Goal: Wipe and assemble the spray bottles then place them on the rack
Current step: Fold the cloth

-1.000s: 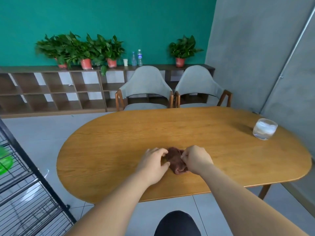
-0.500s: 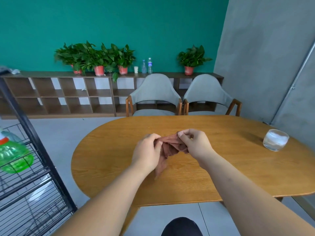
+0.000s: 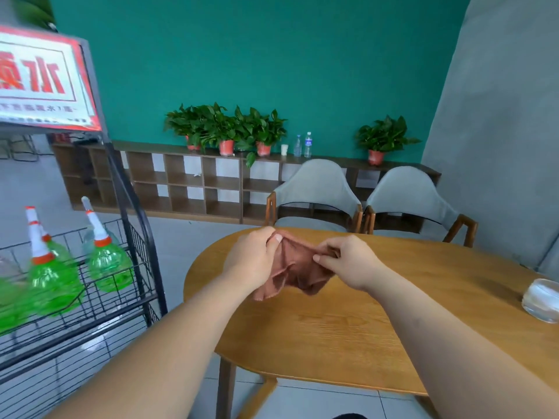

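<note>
Left hand (image 3: 254, 258) and right hand (image 3: 348, 264), held apart, each pinch an upper edge of the brown cloth (image 3: 298, 267), spread above the table's (image 3: 332, 328) left end. Glass (image 3: 541, 300) at right edge. Green spray bottles (image 3: 106, 261) stand in wire rack (image 3: 133, 237), left of table.

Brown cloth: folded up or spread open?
Partly spread. The cloth hangs creased between the left hand and right hand, which pinch its upper edge.

My left hand (image 3: 252, 258) and right hand (image 3: 348, 263) hide the top corners of the cloth (image 3: 298, 267) where I pinch it. The glass (image 3: 543, 299) is cut off at the right edge. At lower left the green bottles (image 3: 51, 282) blur and run past the frame, and the small print on the sign (image 3: 39, 83) at upper left is unreadable.
</note>
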